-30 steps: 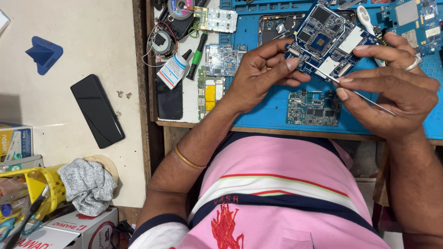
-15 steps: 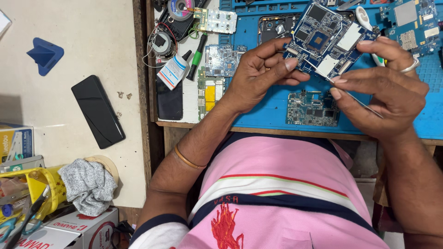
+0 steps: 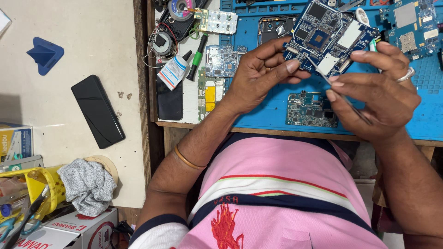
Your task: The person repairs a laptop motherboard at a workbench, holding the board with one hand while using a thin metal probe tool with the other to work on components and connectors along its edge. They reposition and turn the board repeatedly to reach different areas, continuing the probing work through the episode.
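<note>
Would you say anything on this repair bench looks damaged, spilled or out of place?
Nothing stands out: the left hand holds the blue circuit board, the right hand works it with tweezers.

Phone [image 3: 97, 111] left of mat [image 3: 429, 120]; glue bottle [image 3: 173, 71] between.

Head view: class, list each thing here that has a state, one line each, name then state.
Blue board: lifted off the mat, tilted, gripped by left hand.
Tweezers: pinched in right hand, tip on the board.
Small board: flat on the blue mat.
Black phone: face down or screen dark, lying flat.
Glue bottle: lying down, capped.
Grey cloth: crumpled.
</note>
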`<control>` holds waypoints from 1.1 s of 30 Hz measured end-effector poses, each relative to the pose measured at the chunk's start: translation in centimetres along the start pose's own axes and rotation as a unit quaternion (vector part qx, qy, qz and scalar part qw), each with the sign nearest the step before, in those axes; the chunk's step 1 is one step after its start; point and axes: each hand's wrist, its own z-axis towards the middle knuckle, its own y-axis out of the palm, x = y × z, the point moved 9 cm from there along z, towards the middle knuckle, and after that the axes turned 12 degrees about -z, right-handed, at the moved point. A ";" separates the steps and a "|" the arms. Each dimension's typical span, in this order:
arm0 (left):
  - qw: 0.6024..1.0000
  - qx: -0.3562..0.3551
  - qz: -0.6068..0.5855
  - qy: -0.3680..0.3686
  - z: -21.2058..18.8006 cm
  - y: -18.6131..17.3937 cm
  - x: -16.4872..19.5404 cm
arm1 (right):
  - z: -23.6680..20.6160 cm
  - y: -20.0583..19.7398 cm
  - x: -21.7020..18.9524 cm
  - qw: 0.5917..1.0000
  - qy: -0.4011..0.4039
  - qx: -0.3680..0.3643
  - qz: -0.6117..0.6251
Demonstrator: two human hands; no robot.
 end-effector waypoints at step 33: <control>0.995 0.084 0.061 -0.006 -0.5 -1.1 0.6 | -0.9 0.3 0.6 1.000 0.018 -0.006 0.008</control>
